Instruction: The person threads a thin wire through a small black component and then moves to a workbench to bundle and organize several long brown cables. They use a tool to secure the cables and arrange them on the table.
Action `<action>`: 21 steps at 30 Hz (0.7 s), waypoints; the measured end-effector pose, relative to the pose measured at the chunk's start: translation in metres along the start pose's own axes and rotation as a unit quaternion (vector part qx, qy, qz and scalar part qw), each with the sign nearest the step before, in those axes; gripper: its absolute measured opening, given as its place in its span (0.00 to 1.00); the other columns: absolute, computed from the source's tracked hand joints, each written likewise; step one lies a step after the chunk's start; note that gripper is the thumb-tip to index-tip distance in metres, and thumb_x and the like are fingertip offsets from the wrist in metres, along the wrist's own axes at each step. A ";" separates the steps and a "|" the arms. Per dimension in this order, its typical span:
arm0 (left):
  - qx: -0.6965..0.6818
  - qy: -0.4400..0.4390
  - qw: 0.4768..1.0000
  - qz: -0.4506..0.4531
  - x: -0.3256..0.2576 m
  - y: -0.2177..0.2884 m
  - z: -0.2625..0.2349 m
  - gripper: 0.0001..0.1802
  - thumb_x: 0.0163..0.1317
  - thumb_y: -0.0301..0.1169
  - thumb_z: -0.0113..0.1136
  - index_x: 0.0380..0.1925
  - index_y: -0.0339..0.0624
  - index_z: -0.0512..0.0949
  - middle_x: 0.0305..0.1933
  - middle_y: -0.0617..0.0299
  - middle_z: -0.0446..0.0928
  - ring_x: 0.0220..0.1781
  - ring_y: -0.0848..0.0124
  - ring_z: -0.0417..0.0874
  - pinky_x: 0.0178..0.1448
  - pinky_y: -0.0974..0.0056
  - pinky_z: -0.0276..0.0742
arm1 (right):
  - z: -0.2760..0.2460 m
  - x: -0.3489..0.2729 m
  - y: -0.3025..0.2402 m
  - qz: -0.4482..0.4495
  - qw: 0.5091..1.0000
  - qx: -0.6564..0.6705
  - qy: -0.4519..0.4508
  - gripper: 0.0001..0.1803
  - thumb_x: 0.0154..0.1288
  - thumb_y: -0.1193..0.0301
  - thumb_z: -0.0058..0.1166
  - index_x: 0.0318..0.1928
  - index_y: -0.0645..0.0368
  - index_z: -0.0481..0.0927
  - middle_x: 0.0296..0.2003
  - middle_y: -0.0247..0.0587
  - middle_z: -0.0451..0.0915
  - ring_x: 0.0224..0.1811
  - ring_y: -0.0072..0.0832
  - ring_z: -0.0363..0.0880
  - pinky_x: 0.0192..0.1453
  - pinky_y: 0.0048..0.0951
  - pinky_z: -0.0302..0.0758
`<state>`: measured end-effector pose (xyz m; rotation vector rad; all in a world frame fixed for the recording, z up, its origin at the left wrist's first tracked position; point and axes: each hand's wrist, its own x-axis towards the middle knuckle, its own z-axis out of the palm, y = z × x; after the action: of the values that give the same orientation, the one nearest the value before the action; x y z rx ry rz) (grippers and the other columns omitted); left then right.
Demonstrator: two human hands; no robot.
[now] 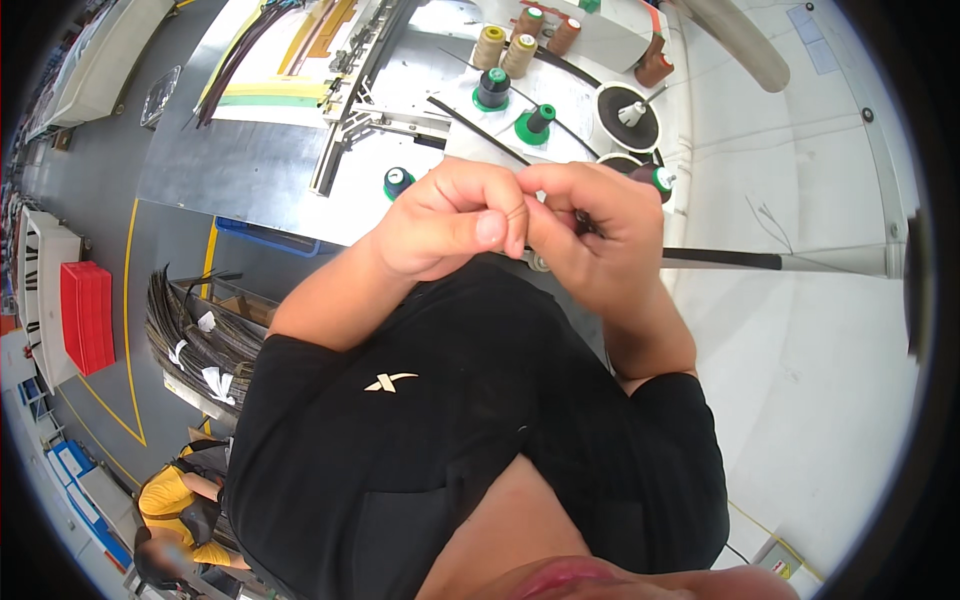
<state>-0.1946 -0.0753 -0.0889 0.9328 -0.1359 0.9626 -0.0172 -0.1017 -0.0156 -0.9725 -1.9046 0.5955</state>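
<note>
My left hand (450,225) and my right hand (590,235) are raised together in front of my chest, fingertips touching. Both pinch the near end of a thin black rod (720,259) that runs off to the right and tapers to a pale tip. The left thumb presses against the right fingers, so the exact spot of the grip is hidden. Below the hands is my black shirt. Behind them lies a white worktable (420,90) with thread spools, among them tan ones (505,50) and a dark spool on a green base (492,88).
More black rods (480,130) lie across the table beside a metal frame (350,120). A bundle of dark rods (195,340) leans at the left by a red crate (88,315). A person in yellow (180,510) sits at lower left. Yellow lines mark the grey floor.
</note>
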 end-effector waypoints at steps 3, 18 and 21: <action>0.019 -0.027 0.999 -0.005 -0.001 -0.001 -0.007 0.15 0.74 0.37 0.61 0.35 0.34 0.81 0.43 0.54 0.84 0.45 0.68 0.81 0.54 0.63 0.74 | -0.001 0.000 0.002 -0.010 1.000 0.003 -0.010 0.07 0.59 0.79 0.66 0.40 0.60 0.87 0.23 0.35 0.80 0.21 0.22 0.75 0.26 0.24 0.71; 0.018 0.085 0.995 -0.042 0.002 0.002 -0.009 0.13 0.75 0.38 0.60 0.36 0.39 0.81 0.36 0.68 0.79 0.33 0.82 0.69 0.39 0.72 0.65 | -0.008 0.001 0.011 0.055 0.998 0.015 -0.013 0.11 0.61 0.77 0.67 0.45 0.61 0.88 0.21 0.32 0.77 0.19 0.14 0.70 0.24 0.21 0.66; 0.012 0.075 0.996 -0.046 0.003 0.003 -0.010 0.13 0.75 0.38 0.60 0.37 0.39 0.81 0.35 0.68 0.79 0.34 0.82 0.70 0.39 0.73 0.65 | -0.010 0.003 0.010 0.042 0.999 -0.004 -0.016 0.10 0.61 0.77 0.66 0.45 0.60 0.88 0.22 0.35 0.79 0.20 0.17 0.73 0.25 0.22 0.68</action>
<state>-0.1974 -0.0659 -0.0918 0.8793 0.0449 0.9469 -0.0057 -0.0928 -0.0168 -1.0579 -1.9026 0.6571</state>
